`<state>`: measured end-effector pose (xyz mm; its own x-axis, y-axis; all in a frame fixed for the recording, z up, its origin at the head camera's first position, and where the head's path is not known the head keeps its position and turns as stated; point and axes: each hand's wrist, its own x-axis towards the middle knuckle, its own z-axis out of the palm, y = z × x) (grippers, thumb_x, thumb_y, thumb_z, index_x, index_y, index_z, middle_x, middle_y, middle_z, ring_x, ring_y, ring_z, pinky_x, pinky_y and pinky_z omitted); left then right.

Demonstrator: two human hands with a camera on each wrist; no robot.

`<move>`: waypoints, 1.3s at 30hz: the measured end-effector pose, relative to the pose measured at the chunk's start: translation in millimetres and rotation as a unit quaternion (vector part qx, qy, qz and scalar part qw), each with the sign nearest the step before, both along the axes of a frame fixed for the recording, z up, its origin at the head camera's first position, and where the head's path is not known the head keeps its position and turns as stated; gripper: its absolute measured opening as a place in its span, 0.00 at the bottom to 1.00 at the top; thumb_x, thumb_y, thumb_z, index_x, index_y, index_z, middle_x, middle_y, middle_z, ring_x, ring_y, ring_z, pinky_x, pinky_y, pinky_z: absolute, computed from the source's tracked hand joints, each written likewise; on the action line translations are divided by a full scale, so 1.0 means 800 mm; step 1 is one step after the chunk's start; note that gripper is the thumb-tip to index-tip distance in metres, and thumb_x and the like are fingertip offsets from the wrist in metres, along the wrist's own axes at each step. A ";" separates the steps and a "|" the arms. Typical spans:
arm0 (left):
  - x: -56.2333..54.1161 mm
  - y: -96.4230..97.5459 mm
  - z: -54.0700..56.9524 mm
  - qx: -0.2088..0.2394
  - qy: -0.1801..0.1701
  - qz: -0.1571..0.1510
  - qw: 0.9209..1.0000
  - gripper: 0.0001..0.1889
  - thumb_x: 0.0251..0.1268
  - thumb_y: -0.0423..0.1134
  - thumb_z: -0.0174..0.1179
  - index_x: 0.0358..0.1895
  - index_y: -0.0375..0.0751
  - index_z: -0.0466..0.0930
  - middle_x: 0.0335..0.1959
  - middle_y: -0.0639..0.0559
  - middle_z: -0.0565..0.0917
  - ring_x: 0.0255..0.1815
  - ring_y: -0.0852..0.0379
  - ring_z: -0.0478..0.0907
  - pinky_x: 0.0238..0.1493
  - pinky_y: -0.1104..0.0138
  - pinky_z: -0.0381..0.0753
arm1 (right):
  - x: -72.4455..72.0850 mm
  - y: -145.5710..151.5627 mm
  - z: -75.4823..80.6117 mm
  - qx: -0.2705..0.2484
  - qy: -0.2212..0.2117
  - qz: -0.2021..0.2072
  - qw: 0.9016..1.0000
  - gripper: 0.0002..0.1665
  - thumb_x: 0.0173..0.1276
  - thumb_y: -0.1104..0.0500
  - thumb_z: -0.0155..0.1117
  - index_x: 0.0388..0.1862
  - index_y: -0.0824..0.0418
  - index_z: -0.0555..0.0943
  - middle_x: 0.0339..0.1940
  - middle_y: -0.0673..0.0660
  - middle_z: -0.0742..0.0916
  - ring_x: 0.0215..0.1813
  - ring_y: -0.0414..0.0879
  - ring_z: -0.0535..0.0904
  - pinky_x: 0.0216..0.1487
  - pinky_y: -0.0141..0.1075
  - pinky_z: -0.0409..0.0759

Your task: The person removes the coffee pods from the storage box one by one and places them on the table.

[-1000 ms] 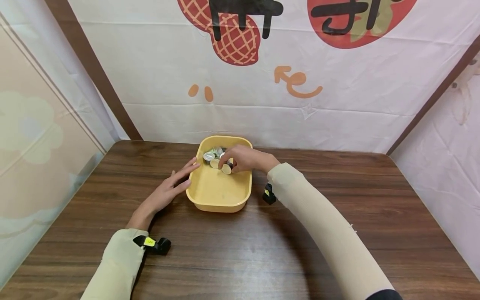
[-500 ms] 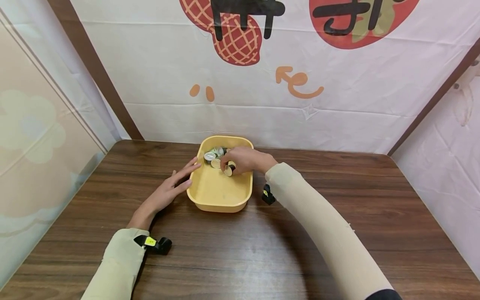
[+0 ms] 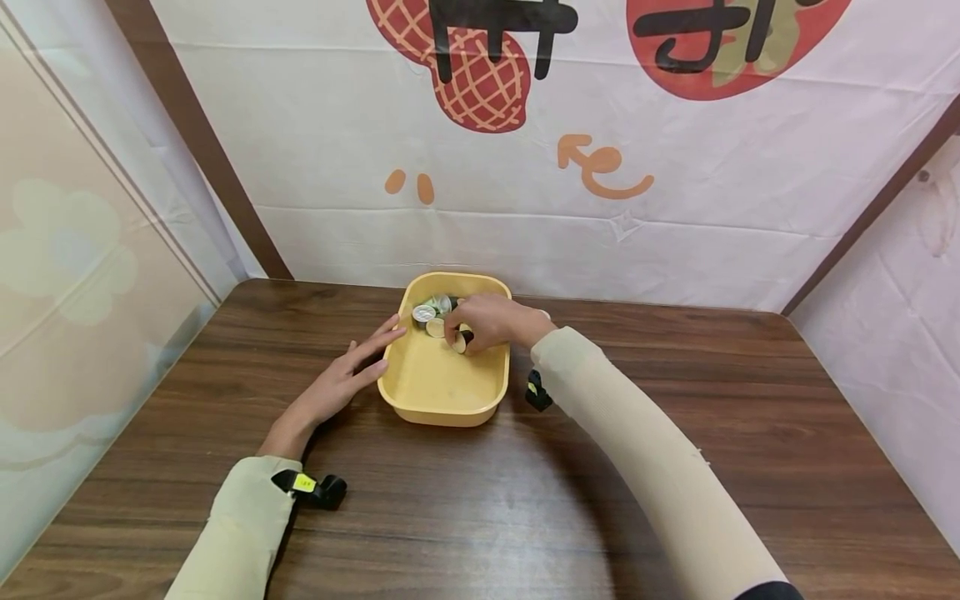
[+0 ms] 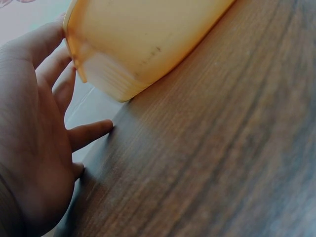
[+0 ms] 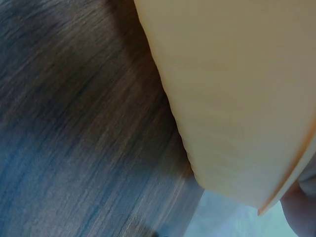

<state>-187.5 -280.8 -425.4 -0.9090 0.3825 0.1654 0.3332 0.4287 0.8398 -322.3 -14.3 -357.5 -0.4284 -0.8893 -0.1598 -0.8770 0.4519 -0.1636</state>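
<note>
A yellow plastic bin (image 3: 442, 417) stands near the table's back edge. Within it my right hand (image 3: 489, 321) has curled fingers around a small round piece with a pale gold face and dark side (image 3: 460, 343); the fingers hide part of it. Beside that hand lie a silver-topped round piece (image 3: 423, 313) and a gold-faced one (image 3: 436, 327), with more small clear and green items behind. My left hand (image 3: 339, 382) rests its straight fingertips on the bin's left rim. In the left wrist view, the left hand (image 4: 37, 128) reaches to the bin's lip (image 4: 69, 44). The right wrist view shows mostly the bin's outer wall (image 5: 222, 98).
The dark wood table (image 3: 480, 517) extends to both sides and in front of the bin. A printed white cloth (image 3: 337, 242) hangs right behind the table, with another cloth wall (image 3: 90, 250) on the left.
My right hand stays in the bin, and the gold-faced piece in it turns so less of its face shows. The left hand keeps its place on the rim; the view shifts slightly.
</note>
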 end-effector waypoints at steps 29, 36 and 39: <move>-0.001 0.003 -0.002 0.003 0.006 0.000 1.000 0.28 0.84 0.35 0.48 0.82 0.44 0.62 0.89 0.52 0.47 0.89 0.44 0.39 0.76 0.27 0.21 | 0.006 0.036 0.013 -0.200 -0.050 -0.013 0.978 0.11 0.65 0.61 0.78 0.47 0.55 0.90 0.37 0.50 0.89 0.34 0.41 0.77 0.39 0.32 0.76; -0.002 0.003 -0.003 0.006 0.016 -0.001 1.000 0.28 0.84 0.35 0.48 0.82 0.42 0.62 0.89 0.51 0.47 0.89 0.42 0.39 0.76 0.27 0.21 | 0.010 0.059 0.019 -0.260 -0.058 -0.034 0.963 0.11 0.65 0.63 0.78 0.46 0.57 0.90 0.42 0.52 0.92 0.36 0.42 0.83 0.41 0.35 0.82; -0.002 0.003 -0.004 0.005 0.017 -0.001 1.000 0.28 0.84 0.35 0.48 0.82 0.43 0.62 0.89 0.52 0.48 0.89 0.45 0.39 0.76 0.27 0.21 | 0.008 0.069 0.018 -0.286 -0.059 -0.031 0.956 0.11 0.65 0.64 0.78 0.47 0.59 0.90 0.42 0.55 0.92 0.36 0.43 0.84 0.40 0.38 0.84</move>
